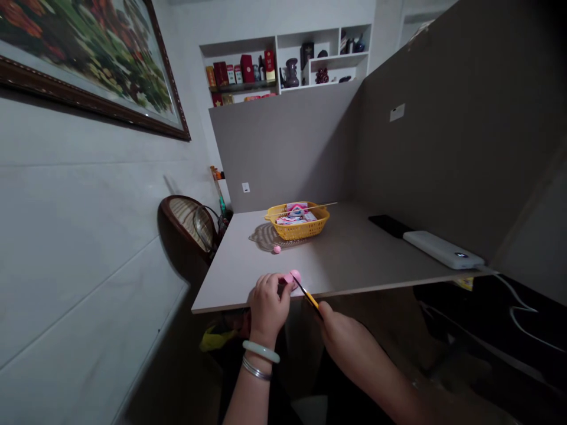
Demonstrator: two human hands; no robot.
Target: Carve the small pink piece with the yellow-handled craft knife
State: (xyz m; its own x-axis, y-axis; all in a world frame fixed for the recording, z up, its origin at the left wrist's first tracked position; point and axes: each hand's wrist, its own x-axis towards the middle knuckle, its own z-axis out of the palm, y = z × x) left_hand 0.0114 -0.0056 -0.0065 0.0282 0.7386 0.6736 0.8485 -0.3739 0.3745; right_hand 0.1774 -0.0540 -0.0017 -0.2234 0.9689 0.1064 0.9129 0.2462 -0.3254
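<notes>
L hand (268, 304) is at the near table edge, fingers curled shut around a pink bundle (290, 277), prob. yarn, which pokes out at the hand's 1 o'clock, right above the fingertips. R hand (341, 336) comes in from 4 o'clock, gripping a yellow-handled tool (310, 298), maybe a crochet hook; its fingers look closed on the handle but are mostly hidden from this angle. The tool's dark tip points to 10 o'clock and touches or nearly touches the bundle, can't tell which. A jade bangle (261, 352) and silver bangles (257, 369) sit on the L wrist. Grey table (354, 260) runs ahead of the hands. At 12 o'clock, well past them, is a yellow plastic basket (297, 230) w/ small boxes inside and a thin stick lying across it, on top of a lacy mat (266, 237). A small pink ball (277, 249) sits just by the mat, nearer the hands. At 2 o'clock are a black phone (385, 225) and a white power bank (443, 249) along the R wall. White shelves (283, 59) w/ ornaments are at 12, and a framed floral painting (88, 59) hangs at 10.
</notes>
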